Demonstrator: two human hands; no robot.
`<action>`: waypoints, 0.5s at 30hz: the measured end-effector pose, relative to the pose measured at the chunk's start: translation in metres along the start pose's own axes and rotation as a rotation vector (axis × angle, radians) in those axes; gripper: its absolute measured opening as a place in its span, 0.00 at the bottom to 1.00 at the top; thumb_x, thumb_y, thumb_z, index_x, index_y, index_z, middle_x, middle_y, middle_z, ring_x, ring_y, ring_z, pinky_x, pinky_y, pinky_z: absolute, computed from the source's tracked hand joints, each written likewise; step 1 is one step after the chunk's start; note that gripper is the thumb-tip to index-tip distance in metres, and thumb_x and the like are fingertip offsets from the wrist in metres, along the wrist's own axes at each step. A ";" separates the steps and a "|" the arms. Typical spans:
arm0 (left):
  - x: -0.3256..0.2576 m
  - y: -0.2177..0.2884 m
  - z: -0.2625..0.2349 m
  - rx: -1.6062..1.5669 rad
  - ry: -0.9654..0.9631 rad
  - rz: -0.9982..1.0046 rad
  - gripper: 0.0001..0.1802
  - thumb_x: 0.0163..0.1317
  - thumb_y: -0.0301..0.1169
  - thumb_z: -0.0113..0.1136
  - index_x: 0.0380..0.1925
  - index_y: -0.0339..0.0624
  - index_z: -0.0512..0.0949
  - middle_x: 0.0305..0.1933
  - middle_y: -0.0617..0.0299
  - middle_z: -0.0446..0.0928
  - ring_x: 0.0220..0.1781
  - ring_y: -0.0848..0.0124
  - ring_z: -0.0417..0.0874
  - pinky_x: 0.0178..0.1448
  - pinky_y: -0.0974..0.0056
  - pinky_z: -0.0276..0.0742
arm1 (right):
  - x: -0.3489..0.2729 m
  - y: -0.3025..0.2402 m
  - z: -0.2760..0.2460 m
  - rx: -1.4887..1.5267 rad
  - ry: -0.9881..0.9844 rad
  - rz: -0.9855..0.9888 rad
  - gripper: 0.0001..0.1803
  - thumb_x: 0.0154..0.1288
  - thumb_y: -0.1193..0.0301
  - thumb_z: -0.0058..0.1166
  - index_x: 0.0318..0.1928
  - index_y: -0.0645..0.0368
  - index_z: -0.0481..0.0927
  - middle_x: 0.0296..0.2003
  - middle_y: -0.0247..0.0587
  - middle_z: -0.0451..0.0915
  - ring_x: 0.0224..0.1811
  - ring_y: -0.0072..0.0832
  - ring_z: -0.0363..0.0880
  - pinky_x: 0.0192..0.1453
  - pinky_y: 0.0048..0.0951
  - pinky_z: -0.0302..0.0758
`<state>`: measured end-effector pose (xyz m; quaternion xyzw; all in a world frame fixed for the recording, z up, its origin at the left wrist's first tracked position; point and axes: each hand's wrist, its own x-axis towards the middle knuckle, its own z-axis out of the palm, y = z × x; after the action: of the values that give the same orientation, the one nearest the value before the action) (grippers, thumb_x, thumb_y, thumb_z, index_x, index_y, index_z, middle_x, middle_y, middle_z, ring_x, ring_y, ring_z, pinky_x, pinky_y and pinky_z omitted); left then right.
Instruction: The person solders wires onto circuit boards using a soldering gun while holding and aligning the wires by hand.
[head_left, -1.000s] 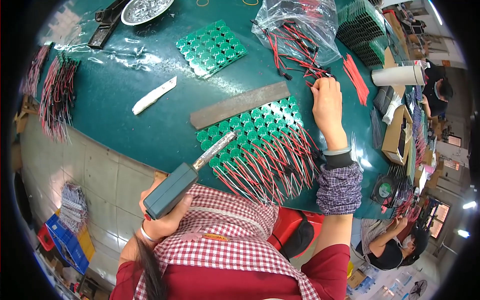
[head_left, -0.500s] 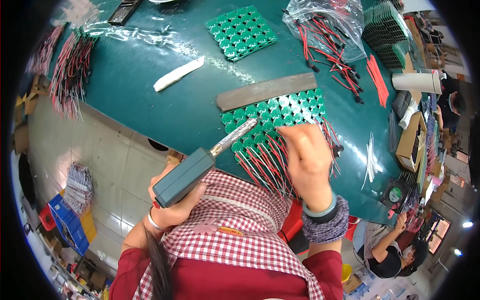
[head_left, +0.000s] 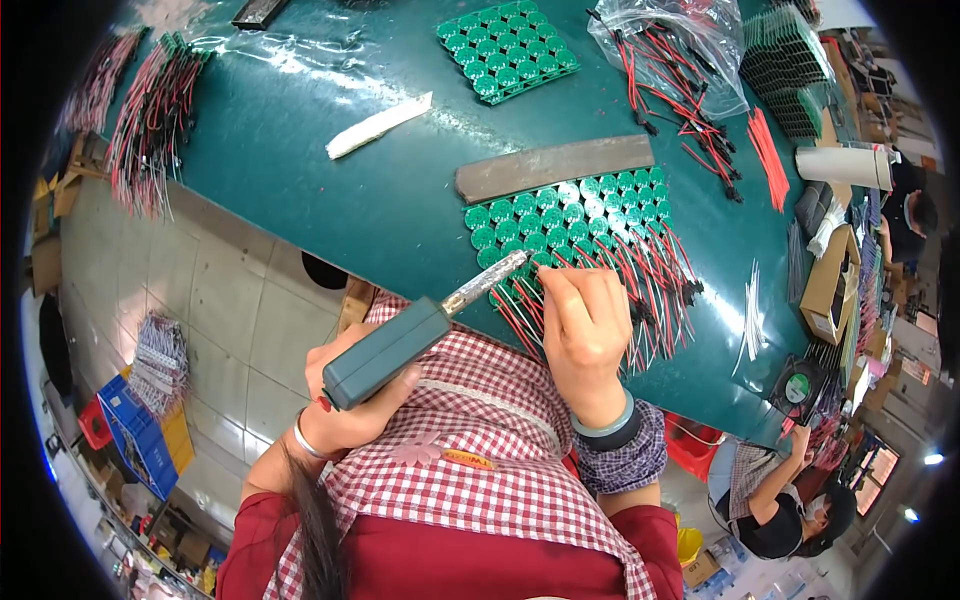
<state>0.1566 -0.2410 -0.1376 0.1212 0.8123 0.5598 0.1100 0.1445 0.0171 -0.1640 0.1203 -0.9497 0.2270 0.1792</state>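
Left hand [head_left: 350,422] wraps soldering iron [head_left: 390,355]; right hand [head_left: 588,335] pinches beside its tip [head_left: 516,261], contents unclear; steady contact advisable.

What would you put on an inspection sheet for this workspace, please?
Surface: green tabletop, glossy with reflections.
Work items: green board panel with red and white wires; grey bar along its far edge.
Clutter: white stick, plastic bag with red leads spilling out.
Hands: left hand grips a soldering tool; right hand is pinched near its tip, contents unclear.
Cables: tool's power cord, nothing seen; wire bundles hang over the tabletop's left edge.
Surroundings: co-worker at right, blue crate at lower left.
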 end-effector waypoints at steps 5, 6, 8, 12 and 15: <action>0.000 0.001 0.000 0.039 -0.023 0.004 0.16 0.51 0.21 0.71 0.40 0.31 0.79 0.32 0.57 0.82 0.30 0.68 0.85 0.35 0.66 0.79 | -0.001 0.000 0.001 0.002 0.007 0.005 0.14 0.55 0.81 0.61 0.43 0.61 0.81 0.35 0.38 0.79 0.37 0.35 0.78 0.40 0.36 0.72; 0.000 0.001 0.000 0.039 -0.023 0.004 0.16 0.51 0.21 0.71 0.40 0.31 0.79 0.32 0.57 0.82 0.30 0.68 0.85 0.35 0.66 0.79 | -0.001 0.000 0.002 -0.006 0.007 0.002 0.14 0.54 0.81 0.61 0.43 0.61 0.81 0.35 0.38 0.79 0.38 0.35 0.78 0.40 0.36 0.72; 0.000 0.001 0.001 0.023 -0.031 -0.014 0.14 0.50 0.21 0.71 0.37 0.32 0.79 0.31 0.57 0.82 0.29 0.68 0.85 0.34 0.66 0.79 | -0.002 0.000 0.004 -0.002 0.006 0.004 0.14 0.54 0.81 0.61 0.43 0.61 0.81 0.35 0.38 0.79 0.38 0.35 0.78 0.40 0.36 0.72; 0.001 0.000 0.002 0.025 -0.026 -0.003 0.13 0.50 0.21 0.71 0.36 0.33 0.79 0.30 0.57 0.81 0.28 0.68 0.84 0.33 0.66 0.78 | -0.002 0.000 0.003 -0.010 0.005 0.002 0.15 0.53 0.81 0.61 0.43 0.62 0.81 0.35 0.38 0.79 0.38 0.35 0.78 0.40 0.36 0.72; 0.001 0.000 0.002 0.049 -0.037 0.024 0.13 0.50 0.20 0.71 0.36 0.33 0.79 0.29 0.57 0.81 0.27 0.68 0.83 0.32 0.66 0.77 | -0.003 0.000 0.003 -0.018 0.006 0.000 0.15 0.53 0.81 0.61 0.43 0.62 0.81 0.35 0.38 0.79 0.38 0.35 0.78 0.40 0.35 0.72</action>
<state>0.1559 -0.2393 -0.1384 0.1440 0.8222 0.5385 0.1154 0.1461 0.0161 -0.1679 0.1181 -0.9511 0.2189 0.1832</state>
